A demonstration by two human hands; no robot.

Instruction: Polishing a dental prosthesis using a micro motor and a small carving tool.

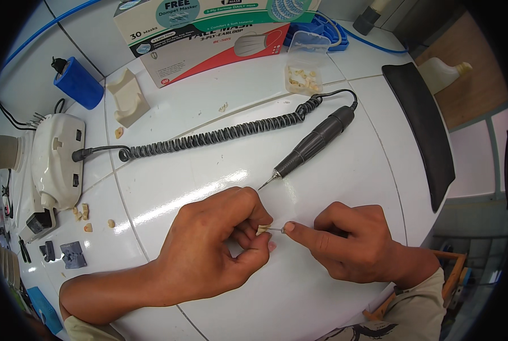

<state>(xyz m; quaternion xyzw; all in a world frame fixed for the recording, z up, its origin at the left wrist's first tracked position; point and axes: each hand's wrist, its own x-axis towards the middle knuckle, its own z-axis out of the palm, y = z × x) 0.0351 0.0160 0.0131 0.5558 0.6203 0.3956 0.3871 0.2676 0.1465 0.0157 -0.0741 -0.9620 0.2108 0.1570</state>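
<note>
My left hand pinches a small cream tooth-like piece between thumb and fingers, above the middle of the white tiled table. From the right, my right hand grips a thin metal tool with the index finger stretched along it. The tool's tip meets the cream piece; most of its handle is hidden inside the hand. Just beyond my hands lies a black rotary handpiece, its slim metal bit pointing toward my left hand. Nobody is holding the handpiece.
A coiled black cord links the handpiece to a white control unit. Mask boxes, a clear case of cream pieces, a blue cylinder and a cream block stand behind. A black pad edges the right side.
</note>
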